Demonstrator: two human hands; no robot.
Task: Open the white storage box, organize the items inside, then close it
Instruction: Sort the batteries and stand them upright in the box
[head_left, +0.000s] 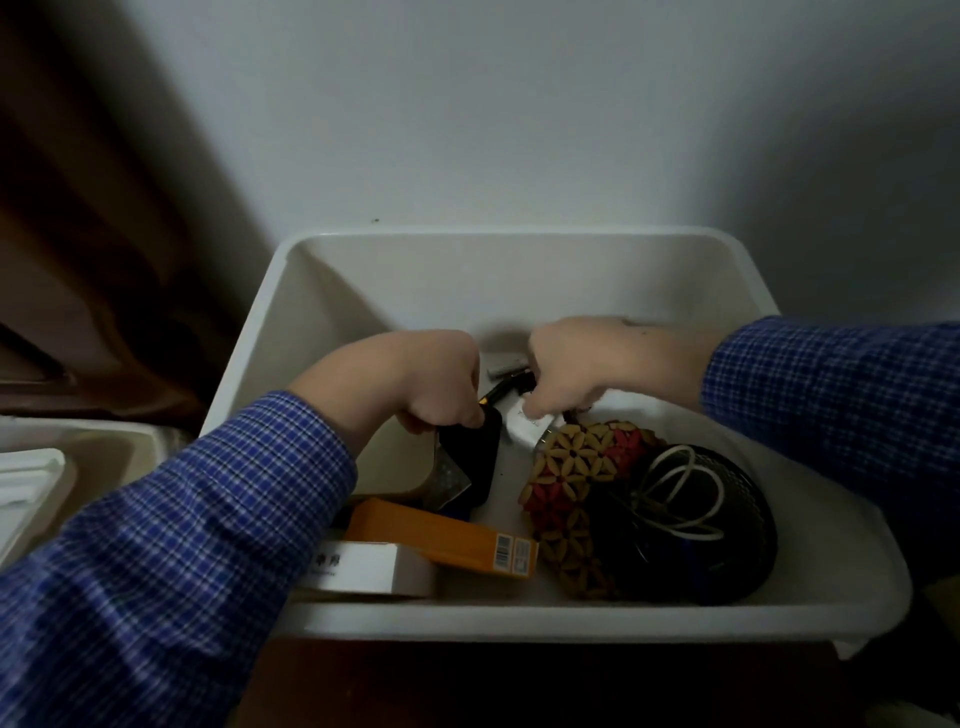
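The white storage box (498, 249) stands open against the wall, with both my hands inside it. My left hand (431, 382) is closed on a black pouch-like item (475, 457) that hangs down near the box's middle. My right hand (576, 364) grips a small white charger-like block (527, 428) with a dark cable beside it. Lower in the box lie an orange carton (441, 535), a white carton (363, 569), a red-and-tan beaded mat (576, 478) and a round black mesh object (696, 525) with a coiled white cable (685, 493) on top.
A white lid or tray (31, 488) lies to the left of the box, on a lower surface. A dark brown curtain (93, 234) hangs at the left. The pale wall (519, 114) rises right behind the box. A beige flat item (400, 462) rests under my left wrist.
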